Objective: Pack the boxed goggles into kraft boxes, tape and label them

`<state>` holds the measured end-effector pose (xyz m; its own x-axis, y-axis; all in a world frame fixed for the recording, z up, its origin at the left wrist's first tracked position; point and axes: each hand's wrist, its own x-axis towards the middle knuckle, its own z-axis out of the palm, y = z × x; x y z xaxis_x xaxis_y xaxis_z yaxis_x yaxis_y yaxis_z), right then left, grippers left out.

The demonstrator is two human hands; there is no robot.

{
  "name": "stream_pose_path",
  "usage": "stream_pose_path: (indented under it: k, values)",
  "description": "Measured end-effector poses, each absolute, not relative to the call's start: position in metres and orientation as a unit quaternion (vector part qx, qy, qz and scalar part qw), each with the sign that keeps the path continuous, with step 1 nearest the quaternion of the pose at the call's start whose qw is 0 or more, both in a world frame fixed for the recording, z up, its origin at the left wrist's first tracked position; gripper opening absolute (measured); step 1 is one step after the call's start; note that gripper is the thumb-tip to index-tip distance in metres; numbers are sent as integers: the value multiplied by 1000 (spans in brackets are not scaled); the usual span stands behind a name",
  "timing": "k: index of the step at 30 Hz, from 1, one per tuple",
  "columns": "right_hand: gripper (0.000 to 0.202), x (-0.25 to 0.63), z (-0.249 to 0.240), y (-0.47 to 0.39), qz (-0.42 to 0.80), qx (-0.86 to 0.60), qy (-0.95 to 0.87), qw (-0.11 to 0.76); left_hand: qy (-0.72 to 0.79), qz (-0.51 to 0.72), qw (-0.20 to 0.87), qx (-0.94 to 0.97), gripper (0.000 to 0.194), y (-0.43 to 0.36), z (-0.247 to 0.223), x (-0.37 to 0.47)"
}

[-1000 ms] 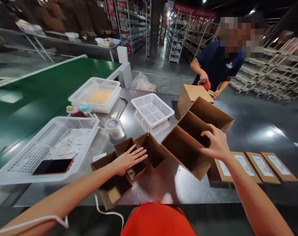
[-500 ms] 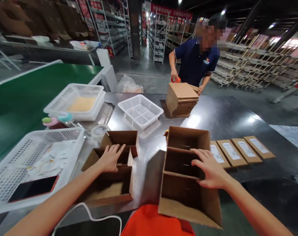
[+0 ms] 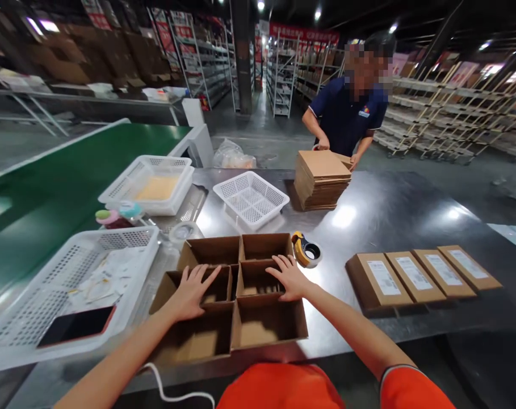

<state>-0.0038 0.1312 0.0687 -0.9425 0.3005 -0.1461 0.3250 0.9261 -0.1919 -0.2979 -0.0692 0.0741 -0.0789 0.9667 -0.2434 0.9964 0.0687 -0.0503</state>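
Note:
Open-topped cardboard boxes stand together in two columns in front of me. My left hand (image 3: 192,292) is on the left column, fingers spread across the middle box (image 3: 159,295) and gripping its walls. My right hand (image 3: 290,277) grips the right column by its middle box (image 3: 251,277), fingers over the far edge and thumb by the near wall. The near right box (image 3: 268,326) shows a bare inside. Both columns touch along their inner sides. Just beyond my right hand lies a yellow and black tape dispenser (image 3: 305,250).
Several labelled boxes (image 3: 415,275) lie in a row at right. White baskets (image 3: 251,201) stand ahead and at left, one holding a phone (image 3: 76,326). Across the metal table, a person (image 3: 347,119) stands behind stacked cardboard (image 3: 321,179). A green conveyor (image 3: 113,147) runs at left.
My right hand has brought its column of boxes leftward against the left column. The tape dispenser and the first labelled box now show fully. My left hand stays on its boxes.

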Motion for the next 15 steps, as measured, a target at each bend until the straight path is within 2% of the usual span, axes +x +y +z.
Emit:
stream_pose_path:
  k: [4, 9, 15]
  values:
    - [102, 14, 70, 155, -109, 178, 977, 53, 728, -83, 81, 675, 108, -43, 70, -279]
    - [102, 36, 76, 195, -84, 211, 971, 79, 714, -121, 89, 684, 113, 21, 74, -253]
    - [111, 35, 71, 234, -77, 229, 968, 60, 714, -155, 70, 679, 97, 74, 84, -237]
